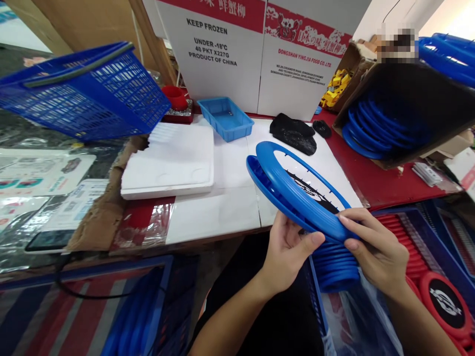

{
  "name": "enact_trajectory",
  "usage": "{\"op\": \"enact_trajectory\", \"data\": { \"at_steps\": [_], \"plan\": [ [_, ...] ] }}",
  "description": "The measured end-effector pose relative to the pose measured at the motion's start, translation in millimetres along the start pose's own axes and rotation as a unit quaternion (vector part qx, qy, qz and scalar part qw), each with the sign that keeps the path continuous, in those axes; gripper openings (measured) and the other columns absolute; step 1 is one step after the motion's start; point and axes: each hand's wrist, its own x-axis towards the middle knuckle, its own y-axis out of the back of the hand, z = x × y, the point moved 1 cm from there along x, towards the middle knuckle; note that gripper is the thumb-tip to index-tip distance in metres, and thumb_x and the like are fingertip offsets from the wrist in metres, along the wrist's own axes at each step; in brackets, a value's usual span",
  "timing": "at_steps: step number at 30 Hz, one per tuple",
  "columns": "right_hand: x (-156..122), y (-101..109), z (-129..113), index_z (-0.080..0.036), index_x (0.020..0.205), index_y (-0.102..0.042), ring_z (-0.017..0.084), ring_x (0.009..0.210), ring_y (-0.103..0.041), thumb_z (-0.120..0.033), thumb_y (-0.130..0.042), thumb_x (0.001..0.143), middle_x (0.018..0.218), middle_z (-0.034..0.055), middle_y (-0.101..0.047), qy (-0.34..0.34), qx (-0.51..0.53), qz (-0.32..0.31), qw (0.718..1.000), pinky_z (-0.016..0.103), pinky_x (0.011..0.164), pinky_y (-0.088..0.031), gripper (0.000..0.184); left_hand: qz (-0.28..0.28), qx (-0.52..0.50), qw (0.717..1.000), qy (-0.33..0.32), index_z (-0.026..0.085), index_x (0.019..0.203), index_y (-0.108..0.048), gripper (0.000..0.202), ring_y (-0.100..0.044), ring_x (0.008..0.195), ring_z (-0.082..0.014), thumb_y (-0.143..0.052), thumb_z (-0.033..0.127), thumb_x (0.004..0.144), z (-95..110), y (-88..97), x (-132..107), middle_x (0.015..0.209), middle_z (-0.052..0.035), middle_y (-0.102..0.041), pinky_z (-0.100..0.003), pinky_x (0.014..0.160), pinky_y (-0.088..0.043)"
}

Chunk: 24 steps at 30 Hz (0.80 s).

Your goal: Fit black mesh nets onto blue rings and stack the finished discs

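Two blue plastic rings [287,180] are held above the front of the table, tilted, one over the other. They gape at the far left end and lie close together toward my right hand. Through the upper ring's opening shows a black piece with a white print [309,190]; small pegs line the inner edge. My left hand [285,254] grips the near rim, thumb on the edge and fingers underneath. With thumb and fingers, my right hand [376,249] pinches the right end of the rings. Black mesh pieces [293,132] lie on the table beyond.
A blue tray [226,118], white foam block [170,160] and blue basket [89,91] stand left and behind. At right, a carton [419,106] holds blue rings. Below are stacked blue rings [336,267] and red discs [445,304]. White boxes [256,54] wall the back.
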Motion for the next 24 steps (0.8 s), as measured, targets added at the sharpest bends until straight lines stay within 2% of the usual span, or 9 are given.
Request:
{"op": "enact_trajectory", "data": {
  "at_steps": [11, 15, 17, 20, 22, 24],
  "plan": [
    [0, 3, 4, -0.032, 0.151, -0.067, 0.027, 0.116, -0.068, -0.013, -0.068, 0.101, 0.129, 0.0097, -0.070, 0.016, 0.032, -0.034, 0.999, 0.043, 0.093, -0.056, 0.054, 0.000, 0.017, 1.000, -0.010, 0.024, 0.133, -0.066, 0.047, -0.074, 0.118, -0.0266, -0.087, 0.033, 0.091, 2, -1.9, 0, 0.130, -0.0090, -0.075, -0.036, 0.094, -0.065],
    [2, 5, 5, -0.033, 0.151, -0.066, 0.029, 0.118, -0.067, -0.012, -0.069, 0.100, 0.130, 0.0105, -0.069, 0.024, 0.021, -0.050, 0.998, 0.045, 0.094, -0.057, 0.055, 0.006, 0.008, 1.000, 0.012, 0.025, 0.131, -0.066, 0.045, -0.074, 0.118, -0.0275, -0.086, 0.034, 0.092, 3, -1.9, -3, 0.130, -0.0086, -0.075, -0.039, 0.096, -0.066],
    [4, 4, 7, -0.033, 0.152, -0.066, 0.029, 0.118, -0.067, -0.014, -0.069, 0.101, 0.129, 0.0107, -0.070, 0.036, 0.009, -0.059, 0.998, 0.046, 0.095, -0.057, 0.055, 0.016, 0.007, 0.999, 0.028, 0.025, 0.131, -0.066, 0.045, -0.073, 0.122, -0.0289, -0.086, 0.036, 0.093, 4, -0.8, -4, 0.133, -0.0092, -0.074, -0.042, 0.102, -0.064],
    [3, -4, 13, -0.033, 0.155, -0.063, 0.030, 0.117, -0.066, -0.015, -0.069, 0.101, 0.129, 0.0118, -0.070, 0.066, -0.027, -0.073, 0.995, 0.048, 0.096, -0.057, 0.057, 0.057, 0.003, 0.996, 0.072, 0.021, 0.127, -0.068, 0.047, -0.073, 0.123, -0.0306, -0.086, 0.044, 0.091, 5, 3.7, -2, 0.131, -0.0104, -0.075, -0.045, 0.106, -0.062],
    [-2, -16, 22, -0.031, 0.157, -0.061, 0.030, 0.117, -0.065, -0.014, -0.070, 0.100, 0.130, 0.0133, -0.069, 0.088, -0.059, -0.070, 0.992, 0.049, 0.096, -0.057, 0.059, 0.101, 0.002, 0.988, 0.115, 0.019, 0.123, -0.069, 0.053, -0.076, 0.112, -0.0292, -0.089, 0.050, 0.087, 3, 9.2, 0, 0.122, -0.0102, -0.077, -0.043, 0.097, -0.066],
    [-12, -32, 32, -0.029, 0.156, -0.062, 0.030, 0.117, -0.064, -0.013, -0.073, 0.099, 0.130, 0.0148, -0.069, 0.109, -0.095, -0.060, 0.988, 0.051, 0.097, -0.056, 0.061, 0.157, -0.003, 0.976, 0.149, 0.017, 0.117, -0.069, 0.056, -0.076, 0.097, -0.0240, -0.093, 0.052, 0.081, -2, 17.4, 0, 0.111, -0.0078, -0.077, -0.037, 0.083, -0.068]
  ]
}}
